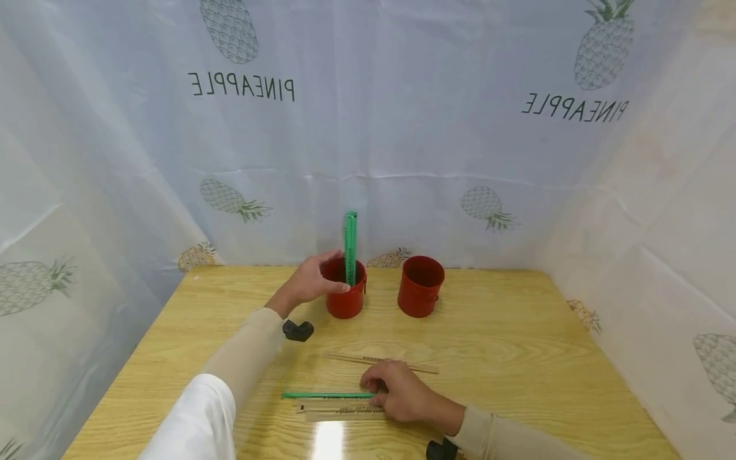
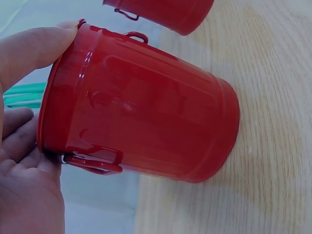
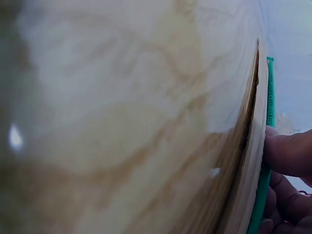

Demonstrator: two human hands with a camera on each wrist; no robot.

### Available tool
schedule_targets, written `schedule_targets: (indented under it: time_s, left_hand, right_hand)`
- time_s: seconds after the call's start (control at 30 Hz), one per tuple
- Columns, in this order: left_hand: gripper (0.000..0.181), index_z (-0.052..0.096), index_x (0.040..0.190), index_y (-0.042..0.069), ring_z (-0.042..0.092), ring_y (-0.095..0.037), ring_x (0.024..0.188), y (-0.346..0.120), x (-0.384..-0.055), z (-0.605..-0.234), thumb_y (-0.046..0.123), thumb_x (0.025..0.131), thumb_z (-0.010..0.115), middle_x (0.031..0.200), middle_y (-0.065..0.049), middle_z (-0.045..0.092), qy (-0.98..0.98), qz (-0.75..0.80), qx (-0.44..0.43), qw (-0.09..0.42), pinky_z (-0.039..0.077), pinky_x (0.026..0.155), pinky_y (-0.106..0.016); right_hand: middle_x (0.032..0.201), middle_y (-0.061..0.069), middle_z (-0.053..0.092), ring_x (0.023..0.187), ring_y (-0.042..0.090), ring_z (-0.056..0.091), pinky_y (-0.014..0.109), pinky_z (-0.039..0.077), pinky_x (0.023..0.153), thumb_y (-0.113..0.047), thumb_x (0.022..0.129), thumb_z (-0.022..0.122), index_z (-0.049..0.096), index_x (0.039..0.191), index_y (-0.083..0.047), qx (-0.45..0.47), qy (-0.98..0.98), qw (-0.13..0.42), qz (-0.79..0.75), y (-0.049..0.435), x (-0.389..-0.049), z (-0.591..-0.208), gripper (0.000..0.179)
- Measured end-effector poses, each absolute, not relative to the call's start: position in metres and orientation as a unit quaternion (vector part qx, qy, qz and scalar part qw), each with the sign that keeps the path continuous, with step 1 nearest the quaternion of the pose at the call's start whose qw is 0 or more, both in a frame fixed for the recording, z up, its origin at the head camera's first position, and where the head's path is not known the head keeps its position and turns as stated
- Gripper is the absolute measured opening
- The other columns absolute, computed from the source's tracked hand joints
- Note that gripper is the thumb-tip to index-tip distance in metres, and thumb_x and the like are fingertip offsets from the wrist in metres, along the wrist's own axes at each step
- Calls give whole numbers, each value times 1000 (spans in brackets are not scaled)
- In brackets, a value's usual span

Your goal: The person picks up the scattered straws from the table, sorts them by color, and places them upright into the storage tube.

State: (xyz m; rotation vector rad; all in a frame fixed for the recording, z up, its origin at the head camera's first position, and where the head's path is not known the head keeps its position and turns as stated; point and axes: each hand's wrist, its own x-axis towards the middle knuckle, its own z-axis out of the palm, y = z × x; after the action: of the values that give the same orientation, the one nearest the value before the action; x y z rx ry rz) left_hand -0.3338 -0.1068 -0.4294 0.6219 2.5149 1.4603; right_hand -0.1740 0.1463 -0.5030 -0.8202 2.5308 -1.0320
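Observation:
My left hand (image 1: 313, 280) holds the left red bucket (image 1: 345, 305) by its rim, the thumb on the near side and fingers around the far side. Several green sticks (image 1: 351, 246) with dark lettering stand upright in that bucket. In the left wrist view the bucket (image 2: 146, 105) shows small wire handles. Low over the table, my right hand (image 1: 402, 393) pinches a slim green stick (image 1: 322, 395) between thumb and fingers. Several pale wooden sticks (image 1: 339, 409) with printed lettering lie right beside it. The right wrist view shows the green stick (image 3: 270, 92) along the pale ones.
A second red bucket (image 1: 421, 287) stands to the right of the first. One wooden stick (image 1: 345, 357) lies apart, farther back on the wooden table (image 1: 517, 358). White pineapple-print sheets (image 1: 368, 128) hang behind and at both sides. Black wrist cameras (image 1: 298, 330) sit by the wrists.

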Motion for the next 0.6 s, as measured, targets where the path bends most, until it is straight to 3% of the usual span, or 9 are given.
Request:
schedule_targets:
  time_s: [0.6]
  left_hand:
    - [82,41,160,14,52,-39,141,-108,-333,-429,26,90,82,154,-13,55,848,480,210,79,49,114,-58]
  right_hand:
    - [96,-11,68,92,1,53,19,50,79,-7,96,72,81,107,-16,-320,877,102,-342,153,-179,-480,18]
